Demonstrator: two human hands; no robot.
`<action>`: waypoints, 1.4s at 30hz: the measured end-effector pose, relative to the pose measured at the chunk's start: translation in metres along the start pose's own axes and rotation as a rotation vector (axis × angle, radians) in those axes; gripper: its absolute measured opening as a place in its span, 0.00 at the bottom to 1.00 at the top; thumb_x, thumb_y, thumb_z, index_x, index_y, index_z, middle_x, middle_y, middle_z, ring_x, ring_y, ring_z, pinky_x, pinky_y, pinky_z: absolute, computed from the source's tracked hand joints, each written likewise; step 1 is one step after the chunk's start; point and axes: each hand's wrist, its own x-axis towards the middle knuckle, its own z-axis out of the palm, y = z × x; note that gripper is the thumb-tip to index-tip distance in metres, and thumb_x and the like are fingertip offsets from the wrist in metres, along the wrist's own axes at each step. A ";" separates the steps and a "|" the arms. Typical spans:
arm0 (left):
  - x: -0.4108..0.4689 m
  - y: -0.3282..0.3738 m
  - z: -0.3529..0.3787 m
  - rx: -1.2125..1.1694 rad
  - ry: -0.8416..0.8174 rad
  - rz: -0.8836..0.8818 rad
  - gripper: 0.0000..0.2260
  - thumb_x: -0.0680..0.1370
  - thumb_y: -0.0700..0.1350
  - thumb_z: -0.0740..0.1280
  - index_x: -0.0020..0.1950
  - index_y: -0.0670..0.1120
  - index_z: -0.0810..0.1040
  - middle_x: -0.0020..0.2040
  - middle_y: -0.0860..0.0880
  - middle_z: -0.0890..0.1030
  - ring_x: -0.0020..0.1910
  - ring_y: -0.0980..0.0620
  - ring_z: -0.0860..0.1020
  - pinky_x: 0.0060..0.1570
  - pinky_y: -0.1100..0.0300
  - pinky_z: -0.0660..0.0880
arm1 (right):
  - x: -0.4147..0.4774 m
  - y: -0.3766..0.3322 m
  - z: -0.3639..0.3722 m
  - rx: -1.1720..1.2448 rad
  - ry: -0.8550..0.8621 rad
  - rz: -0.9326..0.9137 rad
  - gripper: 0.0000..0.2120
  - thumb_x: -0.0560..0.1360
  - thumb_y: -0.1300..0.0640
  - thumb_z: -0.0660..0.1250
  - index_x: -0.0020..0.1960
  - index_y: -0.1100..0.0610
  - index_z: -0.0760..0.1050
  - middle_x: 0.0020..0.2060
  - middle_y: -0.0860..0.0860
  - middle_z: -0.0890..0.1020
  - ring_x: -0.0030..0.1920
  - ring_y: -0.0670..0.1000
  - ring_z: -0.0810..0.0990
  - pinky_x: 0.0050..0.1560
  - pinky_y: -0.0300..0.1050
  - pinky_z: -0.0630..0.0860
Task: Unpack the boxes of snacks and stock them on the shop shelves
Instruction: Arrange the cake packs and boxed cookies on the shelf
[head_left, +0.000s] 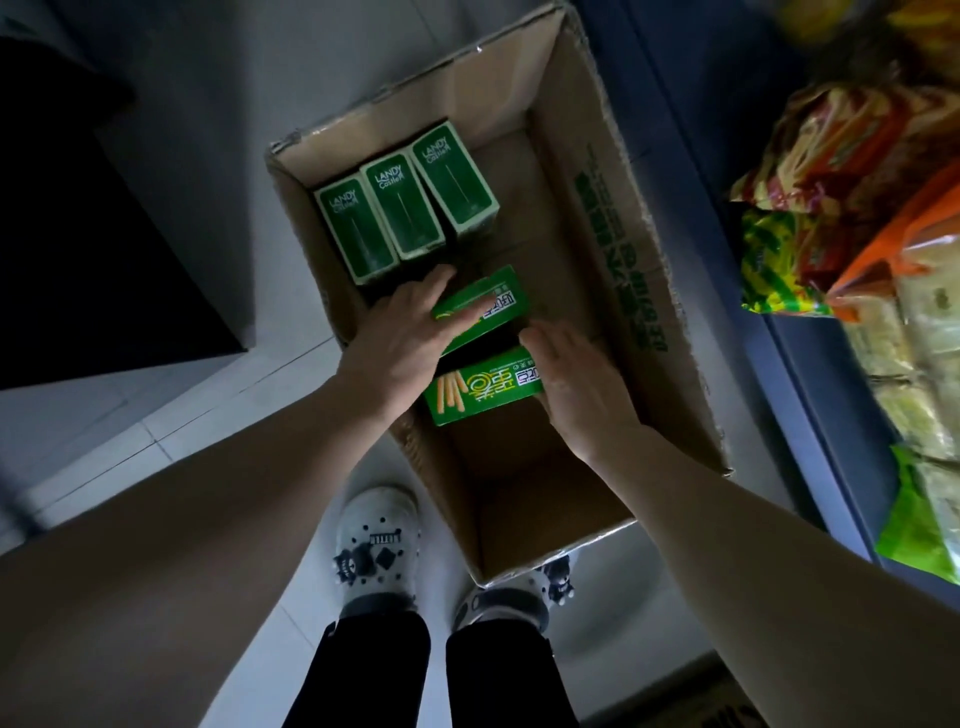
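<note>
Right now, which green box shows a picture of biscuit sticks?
The box nearest the person, gripped by the right hand: only it shows pale sticks at its left end.

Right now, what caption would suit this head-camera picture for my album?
Left hand holds a tilted green snack box, right hand a biscuit-stick box, in a carton with three Landy Castle boxes.

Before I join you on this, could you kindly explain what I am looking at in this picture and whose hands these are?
This is one view from a camera worn on a person's head, looking down; there is no machine, only bare hands. An open cardboard carton sits on the floor beside a shelf of bagged snacks. Three dark green boxes stand at its far end. The left hand grips the upper snack box and the right hand grips the lower snack box, both bright green.
</note>
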 end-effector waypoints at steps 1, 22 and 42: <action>-0.001 -0.001 0.001 0.009 -0.028 0.041 0.33 0.78 0.34 0.52 0.79 0.60 0.54 0.76 0.39 0.60 0.69 0.37 0.67 0.62 0.41 0.72 | -0.005 0.003 -0.004 -0.002 -0.001 0.030 0.31 0.67 0.67 0.76 0.68 0.59 0.70 0.64 0.56 0.75 0.66 0.58 0.73 0.59 0.53 0.79; -0.046 0.052 -0.109 -0.344 -0.036 -0.431 0.32 0.82 0.49 0.61 0.80 0.53 0.47 0.75 0.31 0.56 0.59 0.33 0.75 0.59 0.47 0.73 | -0.104 -0.004 -0.101 0.673 0.038 0.846 0.24 0.79 0.48 0.65 0.67 0.62 0.64 0.53 0.56 0.72 0.55 0.59 0.76 0.45 0.48 0.74; -0.244 0.168 -0.487 -0.328 0.360 -0.092 0.23 0.81 0.50 0.62 0.76 0.57 0.64 0.58 0.38 0.75 0.54 0.36 0.76 0.53 0.48 0.73 | -0.356 -0.191 -0.444 0.590 0.751 0.725 0.25 0.81 0.53 0.62 0.76 0.54 0.60 0.63 0.61 0.71 0.56 0.64 0.75 0.54 0.54 0.71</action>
